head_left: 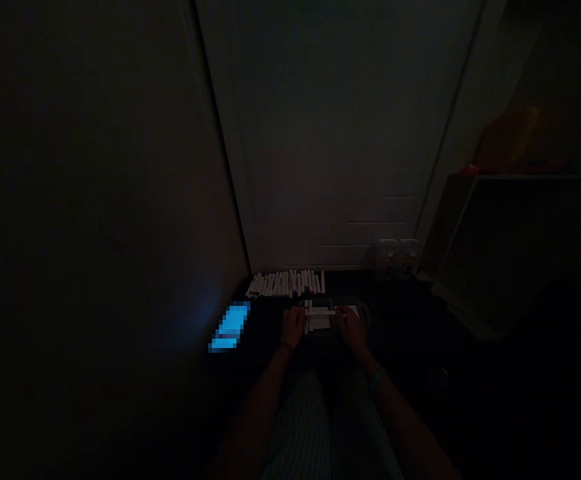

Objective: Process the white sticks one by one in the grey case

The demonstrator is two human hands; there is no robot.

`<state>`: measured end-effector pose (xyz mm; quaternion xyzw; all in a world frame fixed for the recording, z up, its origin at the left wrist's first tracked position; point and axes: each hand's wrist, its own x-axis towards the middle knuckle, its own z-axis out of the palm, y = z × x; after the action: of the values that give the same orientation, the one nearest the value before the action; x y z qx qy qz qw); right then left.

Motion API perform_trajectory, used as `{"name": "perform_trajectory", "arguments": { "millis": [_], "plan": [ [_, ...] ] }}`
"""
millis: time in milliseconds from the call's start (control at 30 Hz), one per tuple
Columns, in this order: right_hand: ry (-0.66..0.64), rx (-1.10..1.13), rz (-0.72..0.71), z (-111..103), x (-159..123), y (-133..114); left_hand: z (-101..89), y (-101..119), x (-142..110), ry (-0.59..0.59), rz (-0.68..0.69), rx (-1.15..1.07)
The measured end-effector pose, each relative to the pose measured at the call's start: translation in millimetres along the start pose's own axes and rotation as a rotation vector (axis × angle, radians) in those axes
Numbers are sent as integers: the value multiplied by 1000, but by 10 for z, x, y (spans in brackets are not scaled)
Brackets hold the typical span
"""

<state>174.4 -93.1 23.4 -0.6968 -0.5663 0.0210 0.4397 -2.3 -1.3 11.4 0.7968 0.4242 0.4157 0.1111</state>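
Note:
A white marker point(323, 312) lies level between my two hands, over an open clear case point(331, 331). My right hand point(351, 328) pinches its right end. The fingers of my left hand point(293, 325) are closed at its left end, beside two upright-lying markers point(308, 325) in the left part of the case. One of these has a red end. White paper or card shows inside both halves of the case. Poor light hides the exact finger contact.
A row of several white markers point(283, 284) lies behind the case. At left, a glowing phone-like screen point(229, 327) rests on the dark table. Two clear packages point(397, 259) stand at the back right, near a shelf unit point(510, 233). A pale wall or door rises behind.

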Motion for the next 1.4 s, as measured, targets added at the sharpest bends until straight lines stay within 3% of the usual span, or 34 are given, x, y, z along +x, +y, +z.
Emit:
{"name": "perform_trajectory", "arguments": {
  "millis": [900, 1400],
  "plan": [
    [-21, 5, 51, -43, 5, -34, -29, 20, -5, -2, -34, -21],
    [23, -16, -3, -20, -4, -12, -36, 13, -30, -15, 1, -57]
  ]
}}
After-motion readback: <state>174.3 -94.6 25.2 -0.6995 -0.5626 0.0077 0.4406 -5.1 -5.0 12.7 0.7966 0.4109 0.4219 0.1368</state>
